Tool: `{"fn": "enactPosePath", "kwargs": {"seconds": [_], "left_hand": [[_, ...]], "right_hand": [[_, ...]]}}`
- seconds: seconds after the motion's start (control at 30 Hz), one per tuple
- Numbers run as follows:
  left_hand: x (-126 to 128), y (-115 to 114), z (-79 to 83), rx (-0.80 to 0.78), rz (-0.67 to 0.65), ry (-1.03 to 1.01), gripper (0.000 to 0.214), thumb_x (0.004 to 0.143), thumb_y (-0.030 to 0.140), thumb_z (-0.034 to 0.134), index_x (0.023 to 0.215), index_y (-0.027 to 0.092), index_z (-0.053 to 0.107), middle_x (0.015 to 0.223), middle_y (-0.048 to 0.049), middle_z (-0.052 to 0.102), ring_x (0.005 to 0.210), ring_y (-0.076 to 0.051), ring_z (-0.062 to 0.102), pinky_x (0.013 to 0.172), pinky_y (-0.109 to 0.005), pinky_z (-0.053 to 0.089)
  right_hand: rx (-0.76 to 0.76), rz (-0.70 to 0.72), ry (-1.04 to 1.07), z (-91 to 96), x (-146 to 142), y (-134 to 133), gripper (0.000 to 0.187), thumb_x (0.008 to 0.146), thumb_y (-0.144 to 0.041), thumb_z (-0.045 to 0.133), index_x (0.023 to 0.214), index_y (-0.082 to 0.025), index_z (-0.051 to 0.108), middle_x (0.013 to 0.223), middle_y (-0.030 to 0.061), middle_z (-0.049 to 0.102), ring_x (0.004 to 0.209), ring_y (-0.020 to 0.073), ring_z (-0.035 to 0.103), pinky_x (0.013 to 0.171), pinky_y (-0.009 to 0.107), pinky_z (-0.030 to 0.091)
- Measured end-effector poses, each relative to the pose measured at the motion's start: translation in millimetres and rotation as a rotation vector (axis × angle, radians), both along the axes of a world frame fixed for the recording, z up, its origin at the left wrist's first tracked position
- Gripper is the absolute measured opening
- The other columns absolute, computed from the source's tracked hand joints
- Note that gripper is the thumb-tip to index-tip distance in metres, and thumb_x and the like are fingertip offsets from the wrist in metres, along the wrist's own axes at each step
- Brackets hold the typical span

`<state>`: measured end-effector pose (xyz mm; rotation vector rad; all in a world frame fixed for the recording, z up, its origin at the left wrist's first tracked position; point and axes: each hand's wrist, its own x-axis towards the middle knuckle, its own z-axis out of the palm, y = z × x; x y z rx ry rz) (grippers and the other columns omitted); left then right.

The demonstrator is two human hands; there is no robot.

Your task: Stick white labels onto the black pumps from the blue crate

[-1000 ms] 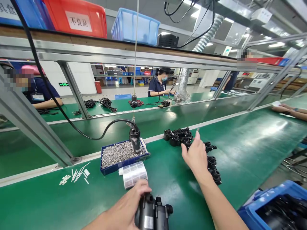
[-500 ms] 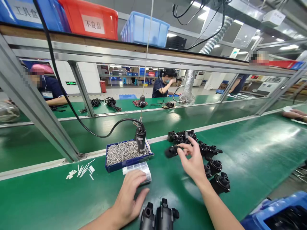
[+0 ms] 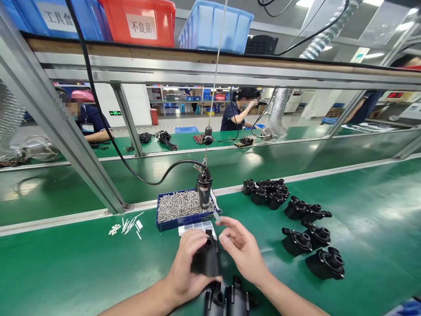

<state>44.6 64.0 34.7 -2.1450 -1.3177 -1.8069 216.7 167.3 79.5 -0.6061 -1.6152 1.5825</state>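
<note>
My left hand (image 3: 184, 265) is wrapped around a black plastic pump body (image 3: 210, 259), its short spout pointing up. To its right, my right hand (image 3: 243, 250) has a small grey label (image 3: 217, 216) at its index fingertip, with the other fingers curled. Behind the pump body lies a roll of labels (image 3: 194, 228), partly covered by my left hand. Two more black pump bodies (image 3: 236, 300) stand at the near edge, just below my hands.
A blue tray of screws (image 3: 177, 208) lies behind the label roll, with a hanging electric screwdriver (image 3: 204, 191) over it. Several black pump units (image 3: 325, 263) stand at right. Small white pieces (image 3: 131, 224) lie at left. A metal post (image 3: 72, 118) rises there. Co-workers sit beyond.
My left hand has gone from resting by the label roll to gripping a pump body. My right hand has moved left, let go of the black part and kept the label. The view has shifted.
</note>
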Motion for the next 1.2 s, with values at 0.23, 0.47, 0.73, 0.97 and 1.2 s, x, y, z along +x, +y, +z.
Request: {"fn": "enactPosePath", "kwargs": {"seconds": [0.23, 0.47, 0.73, 0.97, 1.2], "left_hand": [[-3, 0, 0.5, -0.051, 0.167, -0.019, 0.073, 0.089, 0.056, 0.086, 0.143, 0.024, 0.050, 0.124, -0.0115, 0.066, 0.116, -0.031, 0.064, 0.105, -0.048, 0.047], [-2, 1, 1.4, -0.013, 0.173, 0.020, 0.071, 0.090, 0.056, 0.084, 0.142, 0.020, 0.051, 0.123, -0.0123, 0.067, 0.116, -0.030, 0.065, 0.105, -0.046, 0.047], [-2, 1, 3.2, -0.003, 0.169, 0.039, 0.068, 0.091, 0.052, 0.085, 0.140, 0.019, 0.053, 0.121, -0.0127, 0.069, 0.114, -0.030, 0.067, 0.105, -0.047, 0.047], [-2, 1, 6.0, 0.001, 0.163, 0.061, 0.064, 0.094, 0.052, 0.082, 0.139, 0.017, 0.052, 0.121, -0.0128, 0.069, 0.115, -0.029, 0.066, 0.106, -0.046, 0.045], [-1, 1, 6.3, 0.001, 0.162, 0.064, 0.061, 0.094, 0.048, 0.082, 0.138, 0.017, 0.053, 0.120, -0.0128, 0.069, 0.115, -0.029, 0.066, 0.106, -0.047, 0.044]], "right_hand": [[-0.107, 0.184, -0.085, 12.0, 7, -12, 0.053, 0.086, -0.067, 0.081, 0.070, -0.020, 0.065, 0.062, -0.0020, 0.054, 0.056, 0.0127, 0.045, 0.056, 0.027, 0.041], [-0.235, 0.279, -0.153, 7.4, 2, -16, 0.054, 0.082, -0.067, 0.084, 0.072, -0.018, 0.066, 0.065, 0.0009, 0.066, 0.063, 0.0147, 0.059, 0.065, 0.028, 0.047], [-0.219, 0.256, -0.201, 4.2, 1, -19, 0.058, 0.079, -0.073, 0.083, 0.071, -0.018, 0.065, 0.064, 0.0007, 0.067, 0.062, 0.0149, 0.061, 0.063, 0.027, 0.048], [-0.179, 0.215, -0.240, 0.4, 1, -19, 0.059, 0.080, -0.074, 0.081, 0.072, -0.017, 0.065, 0.065, 0.0011, 0.067, 0.061, 0.0151, 0.059, 0.062, 0.028, 0.045], [-0.069, 0.174, -0.294, -4.4, 3, -21, 0.049, 0.088, -0.064, 0.075, 0.073, -0.018, 0.064, 0.063, 0.0006, 0.063, 0.057, 0.0144, 0.053, 0.057, 0.027, 0.040]]}}
